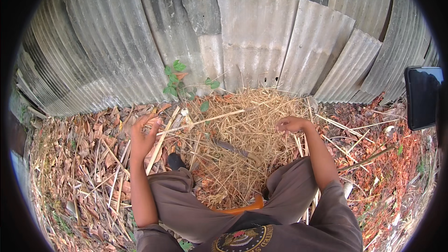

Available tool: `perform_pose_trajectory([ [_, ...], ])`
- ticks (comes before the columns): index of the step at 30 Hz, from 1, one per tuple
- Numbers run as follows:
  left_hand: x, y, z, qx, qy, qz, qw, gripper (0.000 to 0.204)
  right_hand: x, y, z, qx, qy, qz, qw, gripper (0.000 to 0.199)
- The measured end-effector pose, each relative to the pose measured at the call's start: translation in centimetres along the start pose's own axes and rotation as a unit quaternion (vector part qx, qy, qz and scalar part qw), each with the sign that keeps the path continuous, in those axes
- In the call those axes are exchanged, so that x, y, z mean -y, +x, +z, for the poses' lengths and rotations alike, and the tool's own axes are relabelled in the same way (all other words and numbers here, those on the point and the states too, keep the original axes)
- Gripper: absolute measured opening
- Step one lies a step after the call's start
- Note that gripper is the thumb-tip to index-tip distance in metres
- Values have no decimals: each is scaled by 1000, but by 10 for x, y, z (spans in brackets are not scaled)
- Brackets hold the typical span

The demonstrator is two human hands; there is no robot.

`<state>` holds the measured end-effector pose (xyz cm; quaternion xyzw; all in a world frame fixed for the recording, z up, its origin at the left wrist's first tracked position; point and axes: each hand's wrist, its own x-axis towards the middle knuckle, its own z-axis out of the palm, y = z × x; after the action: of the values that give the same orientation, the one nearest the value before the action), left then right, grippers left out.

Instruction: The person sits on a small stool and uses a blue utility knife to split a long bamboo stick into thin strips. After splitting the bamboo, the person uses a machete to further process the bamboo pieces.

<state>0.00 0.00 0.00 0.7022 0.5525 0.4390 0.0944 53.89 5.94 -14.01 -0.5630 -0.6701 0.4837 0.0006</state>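
My left hand (142,135) curls round a pale dry stalk (161,142); my right hand (291,123), loosely curled and empty, rests on the straw pile (242,126) before me. Best I grip low and pull steadily.

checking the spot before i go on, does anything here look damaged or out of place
The grey corrugated sheet wall is patchy: overlapping panels lean askew at right. A curved blade with wooden handle lies loose on the dry straw pile, between both hands.
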Motion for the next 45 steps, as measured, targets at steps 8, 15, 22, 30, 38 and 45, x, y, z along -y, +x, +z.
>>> perform_pose_trajectory([
  [8, -16, -6, -2, 20, 52, 17, 998, 28, 24, 25, 35, 35, -103, -42, 993, 46],
  [15, -15, 2, 15, 96, 14, 44, 994, 31, 18, 104, 139, 136, -283, -22, 949, 39],
  [22, 2, -2, 3, 229, 90, 32, 969, 46, 9, 147, 217, 22, -270, 154, 950, 41],
  [30, 43, -17, 2, 304, 127, -22, 944, 63, -28, 137, 242, -61, -242, 137, 959, 60],
  [38, 32, -6, 6, 378, 64, -96, 919, 57, -8, 125, 107, -61, -226, 59, 970, 45],
  [45, 43, -12, 18, 372, 29, -119, 920, 64, -38, 148, 235, -127, -122, 257, 950, 49],
])
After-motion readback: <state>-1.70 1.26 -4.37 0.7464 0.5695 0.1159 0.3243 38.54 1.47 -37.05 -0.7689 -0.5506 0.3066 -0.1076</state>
